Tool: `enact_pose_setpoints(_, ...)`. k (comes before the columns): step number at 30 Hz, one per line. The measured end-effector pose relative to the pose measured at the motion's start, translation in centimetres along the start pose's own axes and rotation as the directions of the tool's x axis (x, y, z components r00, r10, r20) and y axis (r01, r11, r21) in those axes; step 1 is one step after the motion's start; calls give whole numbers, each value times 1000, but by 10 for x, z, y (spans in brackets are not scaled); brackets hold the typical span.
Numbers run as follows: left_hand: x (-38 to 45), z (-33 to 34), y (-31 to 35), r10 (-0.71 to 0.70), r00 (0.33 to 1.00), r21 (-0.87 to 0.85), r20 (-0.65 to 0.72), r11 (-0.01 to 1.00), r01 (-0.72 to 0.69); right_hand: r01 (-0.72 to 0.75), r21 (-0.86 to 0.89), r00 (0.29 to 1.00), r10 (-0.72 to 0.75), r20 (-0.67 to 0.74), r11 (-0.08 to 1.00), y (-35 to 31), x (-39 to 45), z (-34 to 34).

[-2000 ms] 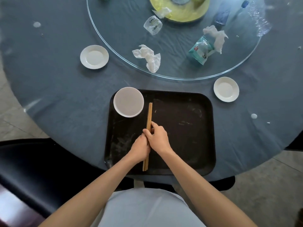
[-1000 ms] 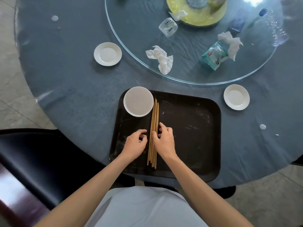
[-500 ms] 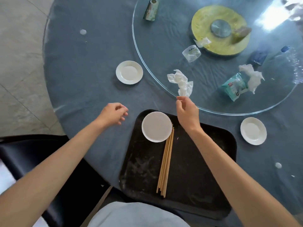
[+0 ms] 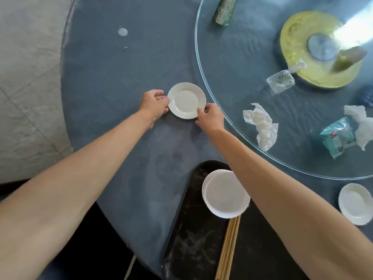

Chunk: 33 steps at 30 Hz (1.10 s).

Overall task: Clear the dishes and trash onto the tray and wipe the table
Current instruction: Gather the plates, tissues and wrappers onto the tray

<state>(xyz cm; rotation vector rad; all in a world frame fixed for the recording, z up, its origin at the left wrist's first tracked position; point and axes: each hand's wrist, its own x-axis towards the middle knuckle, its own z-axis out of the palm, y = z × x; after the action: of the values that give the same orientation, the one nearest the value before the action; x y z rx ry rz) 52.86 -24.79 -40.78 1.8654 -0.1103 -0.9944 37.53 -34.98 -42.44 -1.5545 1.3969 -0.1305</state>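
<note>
I have left the chopsticks (image 4: pixel 229 249) on the tray (image 4: pixel 187 239), beside the stacked plates (image 4: pixel 225 194) at its far left corner, and brought both hands out to the saucer (image 4: pixel 186 100). A second ago both hands were squaring the chopsticks on the tray; that item is now stowed, and the work passes to the next dish.

The saucer lies flat on the surface, near its left edge and just outside the rim of the glass turntable (image 4: pixel 201 77). My left hand (image 4: pixel 154 104) curls at the saucer's left rim, fingertips touching it. My right hand (image 4: pixel 210 118) pinches the near right rim. Each grip is closed on the saucer; it does not yet appear lifted.

A second saucer (image 4: pixel 355 203) waits by the surface's near right edge. On the turntable lie a crumpled napkin (image 4: pixel 262 126), a tissue pack (image 4: pixel 337 138) with another napkin (image 4: pixel 361 126) against it, a small plastic cup (image 4: pixel 280 80), a carton (image 4: pixel 224 12) and a yellow dish (image 4: pixel 298 63).

A white spot (image 4: pixel 122 32) marks the far left of the surface. I judge the clearing well short of half done, with the wiping not begun.
</note>
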Motion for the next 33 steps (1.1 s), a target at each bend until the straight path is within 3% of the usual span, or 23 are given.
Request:
enact_pose_setpoints(8, -18, 5, 3, 37, 999, -23, -15, 999, -37, -47, 208, 997, 57, -42, 977, -19, -35, -21)
enact_pose_setpoints(16, -114, 44, 47, 195, 948, -62, 251, 981, -186, -5, 483, 991, 69, -115, 875, -2, -112, -125)
enact_pose_setpoints(22, -186, 133, 61, 187, 874, -54, 448, 982, -182, 28, 569, 957, 144, -254, 822, 60, -166, -216)
enact_pose_setpoints(33, -300, 356, -15, 30, 885, 41, 464, 998, -55, -3, 683, 890, 313, -332, 731, 238, -200, -384)
